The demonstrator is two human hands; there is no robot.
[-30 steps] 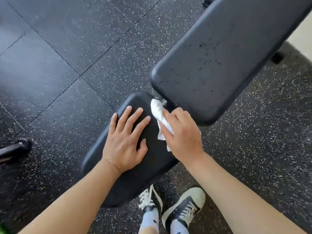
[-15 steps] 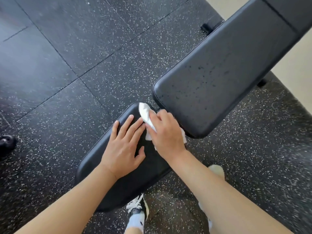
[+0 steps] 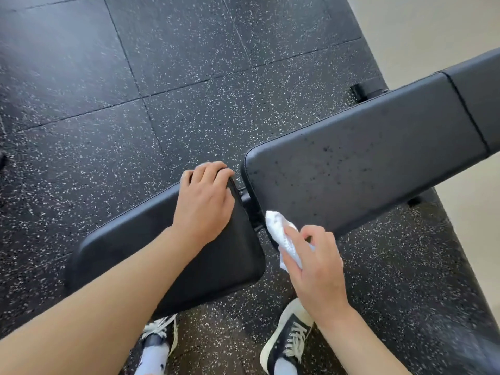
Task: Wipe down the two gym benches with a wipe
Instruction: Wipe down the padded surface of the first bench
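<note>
A black padded bench lies across the view in two parts: a short seat pad [image 3: 130,247] at lower left and a long back pad [image 3: 365,169] at right, speckled with dark droplets. My left hand [image 3: 205,204] rests on the far end of the seat pad, its fingers curled over the pad's edge by the gap. My right hand [image 3: 313,269] grips a crumpled white wipe [image 3: 281,236], which touches the near corner of the back pad beside the gap. A seam crosses the back pad at far right.
Black speckled rubber floor tiles [image 3: 189,85] surround the bench. A pale floor or wall strip [image 3: 433,33] runs along the right. A black frame foot [image 3: 362,90] sticks out behind the back pad. My two sneakers [image 3: 286,339] stand under the seat pad's near side.
My right hand carried the wipe from the seat pad's far corner to the near corner of the back pad. My left hand slid forward and curled over the seat pad's end. The view swung right.
</note>
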